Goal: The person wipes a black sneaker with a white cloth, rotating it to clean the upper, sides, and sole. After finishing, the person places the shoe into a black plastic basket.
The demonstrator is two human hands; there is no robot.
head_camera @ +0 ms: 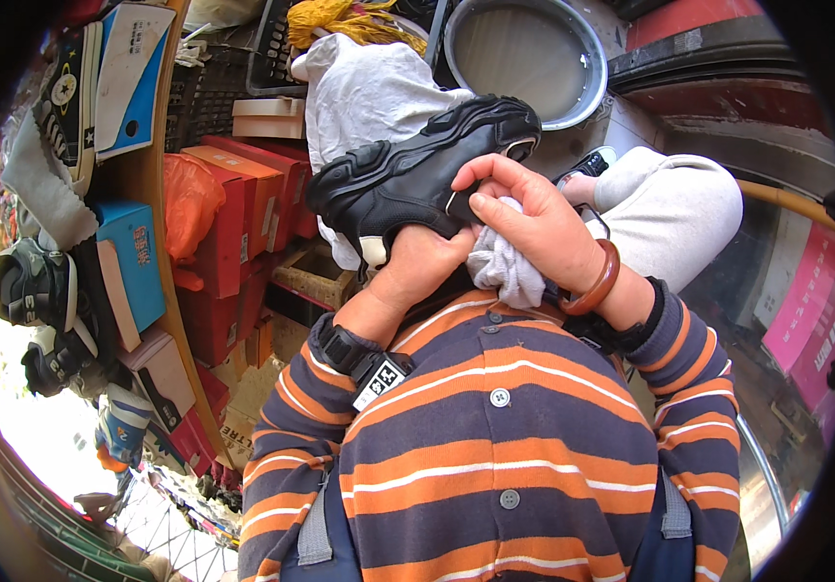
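A black chunky-soled sneaker (396,174) lies on its side across the lap, its thick sole turned away from me. My left hand (428,262) reaches into the shoe's opening and holds it, with the fingers partly hidden inside. A crumpled light grey cloth (505,265) is bunched under the palm of my right hand (530,218). The thumb and forefinger of that hand curl at a black flap with a pale edge (460,205) by the shoe's opening. Under the shoe spreads a white cloth (359,94).
A round basin of cloudy water (523,62) stands beyond the shoe. Left are stacked red shoeboxes (221,240) and a wooden shelf edge (170,240) with hanging shoes (32,284). A black plastic crate (265,51) holds yellow strands (337,18). Another person's leg (672,204) is at right.
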